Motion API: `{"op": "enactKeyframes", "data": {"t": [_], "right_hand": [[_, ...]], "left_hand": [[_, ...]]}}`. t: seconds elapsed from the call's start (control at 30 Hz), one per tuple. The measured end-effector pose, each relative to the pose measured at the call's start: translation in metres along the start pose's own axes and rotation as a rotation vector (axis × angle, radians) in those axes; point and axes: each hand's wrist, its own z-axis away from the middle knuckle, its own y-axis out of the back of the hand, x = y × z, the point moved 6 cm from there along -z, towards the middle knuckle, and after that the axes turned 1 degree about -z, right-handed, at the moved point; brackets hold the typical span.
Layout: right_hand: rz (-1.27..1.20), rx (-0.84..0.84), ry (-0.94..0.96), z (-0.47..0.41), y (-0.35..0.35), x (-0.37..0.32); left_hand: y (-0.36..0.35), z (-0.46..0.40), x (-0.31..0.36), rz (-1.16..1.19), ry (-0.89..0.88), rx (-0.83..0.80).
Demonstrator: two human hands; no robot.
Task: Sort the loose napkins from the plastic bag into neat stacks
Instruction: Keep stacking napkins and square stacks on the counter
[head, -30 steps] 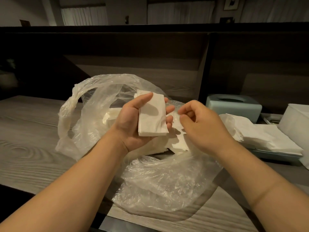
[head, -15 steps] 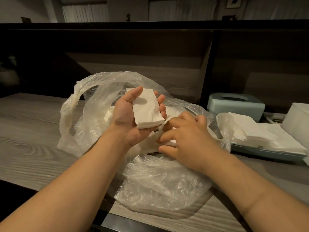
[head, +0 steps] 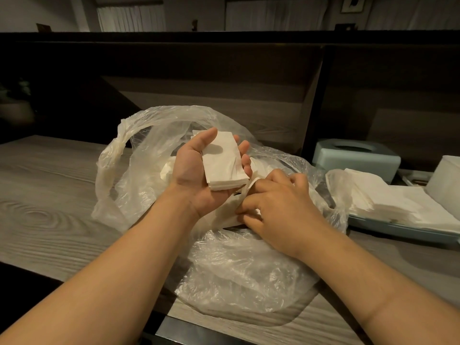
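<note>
While the left hand point(head: 199, 175) cradles a small stack of folded napkins point(head: 224, 163) palm-up above the open plastic bag point(head: 239, 275), the right hand point(head: 278, 210) reaches into the bag's mouth at about 4 o'clock from the stack. The left grip is clamped on the stack, thumb laid over its top edge and fingertips curled up along its far side. The right grip has its fingers bent down among the loose napkins point(head: 224, 215) in the bag; it appears to be pinching one, though the knuckles hide the contact and it cannot be told for certain.

The bag lies crumpled on the wood-grain counter point(head: 49, 195), its handles flopped toward 10 o'clock. Loose napkins sit inside it, beneath and between the two hands. At 3 o'clock, a tray point(head: 403, 231) carries a spread pile of finished napkins point(head: 398, 205), with a pale blue tissue box point(head: 356, 158) behind it.

The work looks to be midway, with a handful gathered and more left in the bag. The risks are plain enough. Thin paper may tear or come up two at a time if pulled from under the heap. The film of the bag could snag the fingers and drag along with the napkin. The stack, held only by thumb and fingertips, may fan out or slip if the palm tilts as the next piece is added.
</note>
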Motion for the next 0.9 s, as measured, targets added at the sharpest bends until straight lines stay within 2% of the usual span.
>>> {"op": "enactKeyframes", "data": {"t": [0.17,0.33,0.5,0.77,0.83,0.9], "right_hand": [[0.025,0.043,0.109,-0.002,-0.002,-0.006],[0.041,0.069,0.098,-0.003,-0.004,-0.006],[-0.012,0.218,0.097,-0.002,0.004,-0.006],[-0.339,0.543,0.059,0.008,0.038,0.009],[-0.483,0.601,0.005,0.012,0.043,0.015],[-0.732,0.615,-0.102,0.012,0.045,0.024]], "left_hand": [[0.001,-0.001,0.0,-0.01,0.001,0.004],[0.001,-0.001,0.0,-0.013,-0.005,0.007],[0.003,-0.001,0.0,-0.019,0.0,0.021],[0.005,-0.003,-0.001,0.017,0.016,0.036],[0.005,-0.002,-0.001,0.011,0.009,0.054],[0.005,-0.002,0.001,-0.017,-0.027,0.086]]}}
